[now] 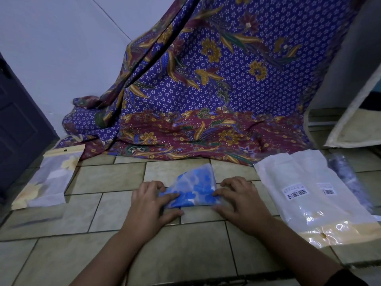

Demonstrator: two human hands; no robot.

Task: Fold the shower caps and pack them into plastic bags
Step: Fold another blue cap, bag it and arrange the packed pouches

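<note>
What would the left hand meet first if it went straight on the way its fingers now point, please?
The shower cap: the left hand touches its left end now; beyond it, probably the right hand.

barcode labels [294,192] on plastic bags [274,178], print illegible

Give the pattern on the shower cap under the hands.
Shower cap: translucent white with blue flowers; the head view shows it best.
</note>
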